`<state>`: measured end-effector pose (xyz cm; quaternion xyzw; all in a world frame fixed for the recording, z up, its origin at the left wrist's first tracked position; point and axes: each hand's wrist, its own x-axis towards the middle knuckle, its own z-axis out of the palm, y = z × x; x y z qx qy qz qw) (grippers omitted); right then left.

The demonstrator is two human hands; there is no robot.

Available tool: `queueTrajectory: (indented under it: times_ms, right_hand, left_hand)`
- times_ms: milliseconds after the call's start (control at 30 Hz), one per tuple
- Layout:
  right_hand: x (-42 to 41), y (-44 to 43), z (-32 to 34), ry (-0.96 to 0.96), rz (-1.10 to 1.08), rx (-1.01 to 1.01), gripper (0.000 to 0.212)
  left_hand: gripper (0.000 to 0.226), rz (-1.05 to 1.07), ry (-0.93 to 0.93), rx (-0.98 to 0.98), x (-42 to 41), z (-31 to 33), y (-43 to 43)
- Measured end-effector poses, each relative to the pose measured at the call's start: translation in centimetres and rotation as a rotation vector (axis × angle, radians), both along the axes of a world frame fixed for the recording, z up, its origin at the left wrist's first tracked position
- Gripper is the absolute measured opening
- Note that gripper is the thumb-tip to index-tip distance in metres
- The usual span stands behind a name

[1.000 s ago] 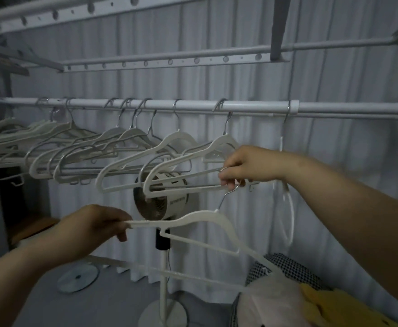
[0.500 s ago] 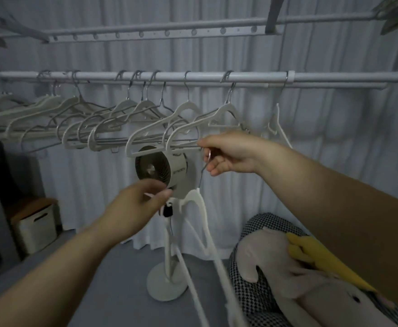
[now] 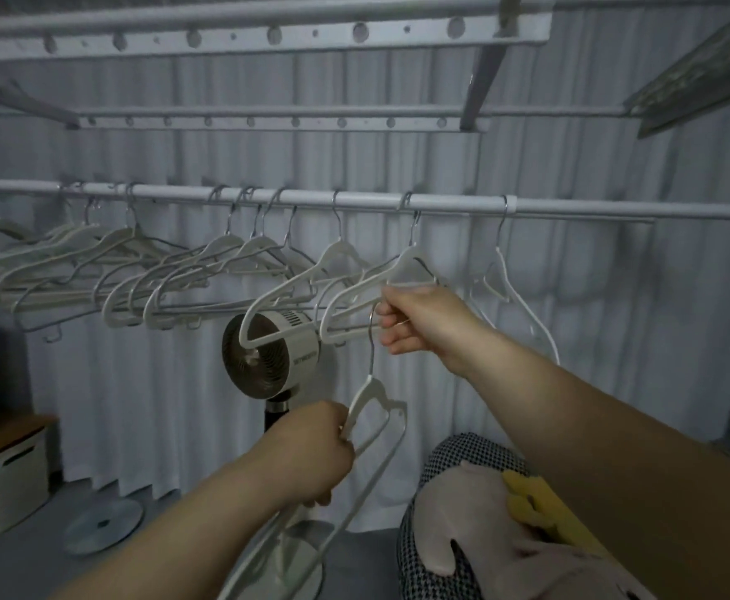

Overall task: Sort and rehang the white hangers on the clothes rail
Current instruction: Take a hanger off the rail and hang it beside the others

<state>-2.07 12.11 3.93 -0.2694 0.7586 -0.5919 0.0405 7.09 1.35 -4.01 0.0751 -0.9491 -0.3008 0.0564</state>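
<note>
A white clothes rail [image 3: 367, 200] runs across the view with several white hangers [image 3: 173, 270] hooked on it. One loose white hanger [image 3: 374, 394] hangs edge-on below them. My right hand [image 3: 419, 324] pinches its metal hook beside the lower bar of a hanger on the rail [image 3: 406, 264]. My left hand [image 3: 311, 452] grips the loose hanger's shoulder just under the neck. Another white hanger [image 3: 515, 292] hangs alone on the rail to the right of my right hand.
A standing fan [image 3: 268, 352] stands behind the hangers, its round base on the floor. A white box [image 3: 6, 478] sits at the lower left with a round disc [image 3: 103, 524] beside it. A checked cushion [image 3: 463, 461] with a plush toy [image 3: 476, 513] lies at the lower right. Perforated bars [image 3: 259, 36] cross overhead.
The loose hanger has swung from broadside to edge-on. My left hand left its tip and now grips it below the neck. My right hand kept hold of the hook.
</note>
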Motion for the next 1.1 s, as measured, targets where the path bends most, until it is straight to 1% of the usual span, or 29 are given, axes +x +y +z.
queueTrajectory:
  times_ms: [100,133,167,200,267,367,467,567,700,767,867,1033,1100]
  right_hand:
    - [-2.5,2.0,0.8,0.524,-0.342,0.3,0.027]
    - [-3.3,2.7,1.1,0.631,-0.414,0.389,0.025]
    - [-4.3,3.5,1.4,0.691,-0.454,0.459,0.025]
    - [-5.3,4.1,1.7,0.709,-0.472,0.51,0.026]
    - [-7.1,5.3,2.5,0.673,-0.481,0.576,0.03]
    - [-9.6,6.9,3.5,0.667,-0.492,0.611,0.035]
    - [-12.1,8.1,4.7,0.75,-0.526,0.634,0.039]
    - [-14.8,9.1,5.9,0.825,-0.54,0.671,0.049]
    - [-18.2,9.9,7.7,0.921,-0.545,0.694,0.063]
    - [-19.7,10.0,8.2,0.941,-0.527,0.713,0.065]
    - [-21.2,9.6,8.6,0.983,-0.495,0.751,0.063]
    - [-22.1,9.3,8.8,1.045,-0.481,0.712,0.056]
    - [-22.3,9.3,8.8,1.053,-0.477,0.707,0.055]
  left_hand:
    - [0.014,-0.014,-0.01,-0.048,-1.6,1.8,0.5]
    - [0.015,-0.015,-0.003,-0.056,-2.2,2.5,0.7]
    - [0.017,-0.013,0.004,-0.056,-2.8,3.2,0.8]
    - [0.019,-0.009,0.013,-0.048,-3.5,3.9,0.9]
    - [0.019,-0.011,0.034,-0.016,-5.0,5.3,0.8]
    - [0.021,-0.013,0.086,0.012,-7.5,7.7,0.9]
    - [0.021,-0.017,0.128,0.007,-9.8,9.7,1.4]
    - [0.023,-0.023,0.158,0.002,-12.3,11.1,2.0]
    - [0.011,0.047,0.252,-0.079,-15.6,13.0,3.5]
    - [0.013,0.078,0.282,-0.08,-17.2,13.7,4.2]
    - [0.014,0.105,0.277,-0.063,-19.6,14.0,4.8]
    - [0.014,0.129,0.247,-0.073,-22.2,14.0,5.7]
    - [0.018,0.125,0.242,-0.077,-22.9,13.8,5.8]
